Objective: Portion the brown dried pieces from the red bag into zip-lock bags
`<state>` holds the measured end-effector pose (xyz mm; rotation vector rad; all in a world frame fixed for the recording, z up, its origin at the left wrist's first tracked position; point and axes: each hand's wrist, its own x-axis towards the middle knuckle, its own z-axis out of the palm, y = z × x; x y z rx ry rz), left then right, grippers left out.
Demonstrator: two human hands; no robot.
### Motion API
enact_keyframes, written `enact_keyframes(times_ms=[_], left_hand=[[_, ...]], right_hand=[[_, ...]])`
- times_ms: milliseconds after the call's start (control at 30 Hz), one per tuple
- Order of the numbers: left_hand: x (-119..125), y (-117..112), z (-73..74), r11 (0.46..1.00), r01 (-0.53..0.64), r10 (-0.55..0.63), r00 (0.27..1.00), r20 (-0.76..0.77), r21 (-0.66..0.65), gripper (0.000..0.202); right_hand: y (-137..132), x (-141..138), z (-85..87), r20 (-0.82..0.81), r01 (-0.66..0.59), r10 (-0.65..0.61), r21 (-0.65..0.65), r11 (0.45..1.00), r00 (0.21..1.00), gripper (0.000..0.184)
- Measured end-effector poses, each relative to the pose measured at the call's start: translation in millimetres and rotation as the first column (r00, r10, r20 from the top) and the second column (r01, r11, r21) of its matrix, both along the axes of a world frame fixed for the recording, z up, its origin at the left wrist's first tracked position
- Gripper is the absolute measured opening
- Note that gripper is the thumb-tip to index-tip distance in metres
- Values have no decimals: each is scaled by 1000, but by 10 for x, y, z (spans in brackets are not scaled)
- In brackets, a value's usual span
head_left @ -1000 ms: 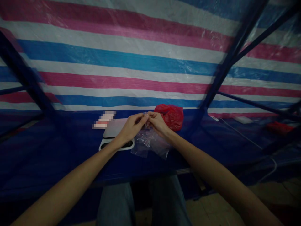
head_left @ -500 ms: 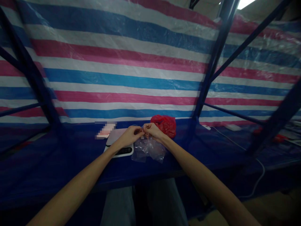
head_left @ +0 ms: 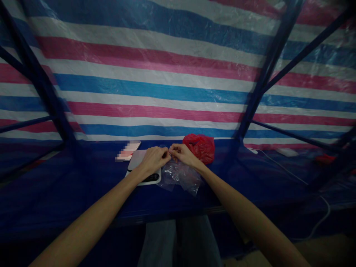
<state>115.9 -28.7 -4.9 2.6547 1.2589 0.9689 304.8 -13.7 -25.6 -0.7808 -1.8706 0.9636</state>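
Clear plastic bags (head_left: 182,176) by L hand (head_left: 154,159) & R hand (head_left: 184,154), nearly tog., forearms (head_left: 102,209) angled in, grips pinched, item unclear.

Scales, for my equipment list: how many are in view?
1: the white scale on the blue surface, partly hidden by the left hand, beside the clear plastic. Others could be hidden.
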Motion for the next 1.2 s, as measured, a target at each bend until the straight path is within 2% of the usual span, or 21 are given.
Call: enact_keyframes(times_ms=[100, 200, 267, 333, 400, 433, 500, 533, 567, 633, 667, 700, 733, 833, 933, 1000, 1100, 1200], left_hand=[[-29, 1, 45, 997, -78, 78, 997, 24, 9, 23], [-52, 2, 56, 991, -134, 134, 991, 22, 15, 19], [-44, -2, 39, 990, -138, 138, 990, 5, 20, 18], [-30, -6, 26, 989, -143, 141, 989, 49, 31, 18], [-34, -1, 35, 993, -121, 117, 972, 204, 9, 19], [-46, 7, 49, 996, -94, 92, 952, 292, -8, 21], [-81, 32, 85, 998, -5, 30, 893, 449, -57, 24], [-99, 49, 101, 995, 46, 4, 859, 512, -85, 27], [-113, 65, 113, 989, 96, -14, 826, 563, -116, 30], [-123, 92, 120, 963, 196, -28, 757, 653, -186, 34], [-119, 100, 116, 943, 247, -28, 726, 687, -223, 34], [-109, 102, 110, 923, 290, -28, 709, 704, -255, 34], [-96, 100, 102, 901, 326, -27, 700, 714, -285, 34], [-60, 70, 88, 851, 393, -24, 692, 722, -348, 34], [-60, 38, 87, 843, 401, -22, 692, 721, -359, 34], [-75, 32, 88, 853, 395, -25, 686, 727, -342, 35], [-46, 43, 93, 897, 343, -47, 698, 715, -277, 39], [161, 50, 119, 946, 280, -142, 813, 565, -166, 34]], right_hand=[[0, 34, 40, 94, 51, -58, 69, 996, 994, 29], [-20, 52, 72, 177, 157, -203, 242, 958, 963, 18], [-39, 40, 81, 175, 217, -286, 332, 918, 942, 18], [-46, 18, 78, 107, 269, -325, 356, 895, 940, 19], [-26, 7, 60, -15, 298, -306, 275, 914, 952, 13], [-7, 9, 47, -93, 301, -288, 193, 934, 953, 13], [36, 30, 15, -247, 234, -236, -39, 972, 940, 29], [56, 44, -1, -315, 146, -193, -165, 975, 929, 38], [70, 57, -15, -376, 26, -135, -281, 959, 917, 46], [83, 79, -35, -472, -232, -4, -440, 867, 882, 55], [83, 86, -40, -506, -317, 38, -478, 819, 861, 55], [81, 90, -43, -531, -360, 53, -495, 790, 846, 52], [78, 92, -46, -549, -365, 40, -498, 786, 835, 47], [72, 90, -53, -583, -320, -23, -478, 818, 812, 36], [68, 76, -46, -570, -299, -27, -470, 831, 821, 33], [69, 82, -8, -579, -272, -46, -450, 851, 814, 32], [90, 210, 126, -665, -205, -113, -380, 902, 738, 31], [162, 546, 319, -735, -65, -185, -297, 953, 653, 32]])
